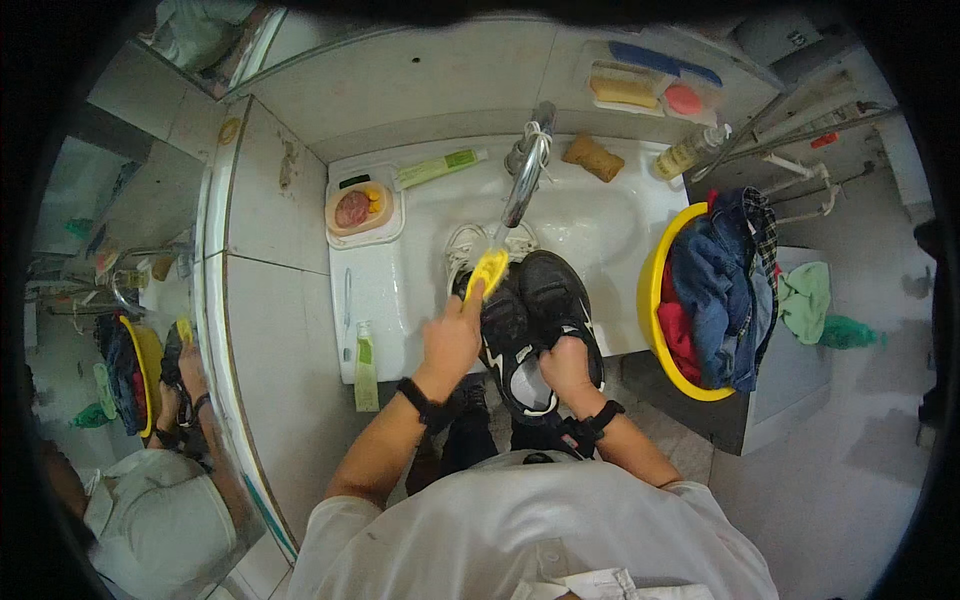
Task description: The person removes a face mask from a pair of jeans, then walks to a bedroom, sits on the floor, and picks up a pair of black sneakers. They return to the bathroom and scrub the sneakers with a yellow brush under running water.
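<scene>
My left hand (452, 339) grips the handle of a yellow scrub brush (488, 271), whose head is in the water running from a metal faucet (528, 184). My right hand (568, 365) is closed on a pair of black sneakers (556, 289) near their openings, its fingers partly hidden. The sneakers lie side by side over the front of a white sink (435, 202), toes toward the faucet, just right of the brush. Behind them in the basin is a pair of white shoes (466, 244), partly covered by the brush and the black sneakers.
At the right stands a yellow tub (651, 300) heaped with clothes (709, 277). Around the sink rim are a soap dish (390, 210), tubes (442, 168), a brown sponge (593, 157) and a pump bottle (688, 152). A mirror (112, 300) lines the left wall.
</scene>
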A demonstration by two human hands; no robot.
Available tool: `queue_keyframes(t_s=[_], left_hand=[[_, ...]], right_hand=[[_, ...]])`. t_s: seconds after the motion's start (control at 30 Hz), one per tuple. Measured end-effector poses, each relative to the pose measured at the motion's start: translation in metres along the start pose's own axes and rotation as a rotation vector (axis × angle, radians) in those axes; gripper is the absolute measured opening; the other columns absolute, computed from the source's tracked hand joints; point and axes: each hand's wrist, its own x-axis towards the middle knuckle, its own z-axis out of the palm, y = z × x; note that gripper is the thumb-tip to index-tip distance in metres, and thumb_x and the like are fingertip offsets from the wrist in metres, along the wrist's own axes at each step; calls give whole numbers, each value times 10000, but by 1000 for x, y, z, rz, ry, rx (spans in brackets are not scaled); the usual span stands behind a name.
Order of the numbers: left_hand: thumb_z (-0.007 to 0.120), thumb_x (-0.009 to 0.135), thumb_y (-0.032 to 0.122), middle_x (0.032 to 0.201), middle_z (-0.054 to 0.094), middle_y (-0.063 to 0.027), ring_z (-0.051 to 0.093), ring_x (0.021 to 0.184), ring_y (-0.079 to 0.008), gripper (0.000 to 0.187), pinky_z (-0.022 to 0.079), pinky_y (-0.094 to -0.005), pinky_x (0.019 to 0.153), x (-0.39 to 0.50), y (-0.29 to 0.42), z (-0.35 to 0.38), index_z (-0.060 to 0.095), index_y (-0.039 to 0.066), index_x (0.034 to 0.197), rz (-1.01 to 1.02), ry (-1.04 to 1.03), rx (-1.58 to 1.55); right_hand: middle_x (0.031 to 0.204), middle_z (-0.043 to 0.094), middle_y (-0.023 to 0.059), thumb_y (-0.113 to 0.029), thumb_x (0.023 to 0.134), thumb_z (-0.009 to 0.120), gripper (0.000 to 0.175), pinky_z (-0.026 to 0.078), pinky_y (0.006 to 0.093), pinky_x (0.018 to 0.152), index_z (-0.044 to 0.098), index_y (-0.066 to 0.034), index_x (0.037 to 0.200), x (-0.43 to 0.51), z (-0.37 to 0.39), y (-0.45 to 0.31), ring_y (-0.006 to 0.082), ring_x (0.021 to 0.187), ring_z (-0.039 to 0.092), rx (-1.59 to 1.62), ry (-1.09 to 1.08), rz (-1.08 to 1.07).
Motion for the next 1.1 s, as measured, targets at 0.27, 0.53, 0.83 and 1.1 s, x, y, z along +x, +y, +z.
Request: queue_keyframes(t_s=[0.27, 0.53, 0.83, 1.1], left_hand=[[554, 853, 82, 812, 585, -149, 619, 573, -325, 496, 510, -435, 516, 32, -43, 7, 514, 124, 1346, -40, 48, 108], [557, 882, 117, 747, 536, -121, 580, 515, -306, 454, 477, -441, 455, -28, -20, -9, 557, 169, 1333, 95, -14, 152], [564, 866, 105, 750, 555, -130, 595, 536, -323, 467, 478, -442, 480, -9, 16, -20, 556, 155, 1331, 130, -61, 66], [526, 936, 152, 743, 603, -160, 617, 604, -350, 376, 487, -471, 520, 31, -14, -21, 561, 163, 1310, -109, 12, 39]], right_hand=[[705, 614, 297, -108, 714, 696, 214, 521, 484, 688, 645, 89, 648, 3, -6, -23, 462, 715, 628, 81, -66, 32], [730, 629, 293, -147, 737, 673, 219, 532, 482, 716, 672, 68, 692, 6, -4, -18, 442, 726, 645, -30, -180, -20], [737, 643, 274, -132, 712, 631, 180, 541, 488, 690, 670, 41, 678, 5, -8, -32, 420, 712, 656, -142, -291, -178], [737, 665, 226, -144, 710, 630, 145, 545, 472, 647, 690, -17, 673, 1, 6, -21, 367, 677, 674, -243, -295, -257]])
